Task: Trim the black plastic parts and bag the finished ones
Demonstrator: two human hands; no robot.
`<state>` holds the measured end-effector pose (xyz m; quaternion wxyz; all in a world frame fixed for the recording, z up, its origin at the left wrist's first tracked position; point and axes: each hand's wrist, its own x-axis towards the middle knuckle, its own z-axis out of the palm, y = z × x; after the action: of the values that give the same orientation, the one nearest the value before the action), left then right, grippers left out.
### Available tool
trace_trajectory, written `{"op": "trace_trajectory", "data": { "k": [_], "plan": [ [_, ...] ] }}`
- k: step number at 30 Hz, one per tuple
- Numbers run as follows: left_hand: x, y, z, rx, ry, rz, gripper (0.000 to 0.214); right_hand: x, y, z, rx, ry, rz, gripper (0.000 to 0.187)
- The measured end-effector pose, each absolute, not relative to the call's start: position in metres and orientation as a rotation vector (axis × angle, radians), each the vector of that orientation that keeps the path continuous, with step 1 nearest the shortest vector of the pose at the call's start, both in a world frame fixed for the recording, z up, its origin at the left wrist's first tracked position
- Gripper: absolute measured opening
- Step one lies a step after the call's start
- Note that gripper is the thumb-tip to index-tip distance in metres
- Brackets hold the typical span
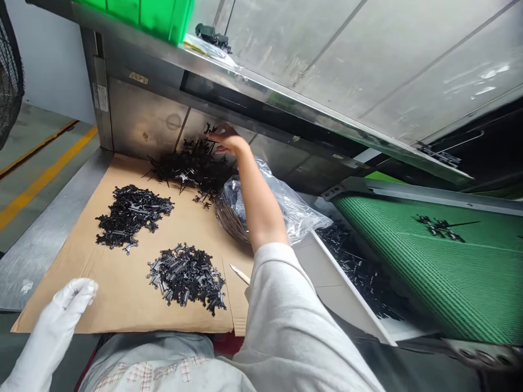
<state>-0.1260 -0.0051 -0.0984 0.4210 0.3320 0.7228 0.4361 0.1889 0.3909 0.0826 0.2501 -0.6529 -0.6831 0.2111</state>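
Note:
My right hand point(229, 140) is bare and reaches far forward over a tangled heap of black plastic sprues point(192, 166) at the back of the cardboard sheet point(122, 283); its fingers are curled on a few black pieces at the heap's top. My left hand point(75, 296) wears a white glove and rests at the cardboard's near left edge, fingers loosely bent, holding nothing. Two flatter piles of small black parts lie on the cardboard: one at the left point(131, 213), one nearer me point(188, 276).
A clear plastic bag point(286, 209) with black parts lies under my right forearm. A white tray point(339, 288) with more parts stands to the right, beside a green conveyor belt point(449, 272) carrying one sprue point(439, 226). A steel shelf overhangs; a green bin point(155, 16) sits on it.

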Motion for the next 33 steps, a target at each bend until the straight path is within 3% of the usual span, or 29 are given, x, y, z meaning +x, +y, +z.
{"op": "trace_trajectory", "data": {
  "k": [4, 7, 11, 17, 33],
  "plan": [
    [-0.115, -0.004, -0.077, 0.804, 1.787, 1.021, 0.073, 0.201, 0.343, 0.091, -1.704, -1.985, 0.273, 0.061],
    [-0.109, 0.002, -0.070, 0.863, 1.741, 0.997, 0.065, 0.198, 0.288, 0.074, -1.431, -2.272, 0.003, 0.052],
    [-0.101, 0.010, -0.066, 1.005, 1.686, 0.995, 0.047, 0.164, 0.229, 0.018, -1.122, -2.733, 0.339, 0.034],
    [-0.086, 0.004, -0.055, 1.094, 1.614, 1.015, 0.034, 0.100, 0.229, -0.065, -1.263, -2.625, 0.569, 0.051],
    [-0.083, 0.001, -0.050, 1.057, 1.571, 1.047, 0.030, 0.091, 0.251, -0.087, -1.205, -2.065, 0.994, 0.007]
  ]
}}
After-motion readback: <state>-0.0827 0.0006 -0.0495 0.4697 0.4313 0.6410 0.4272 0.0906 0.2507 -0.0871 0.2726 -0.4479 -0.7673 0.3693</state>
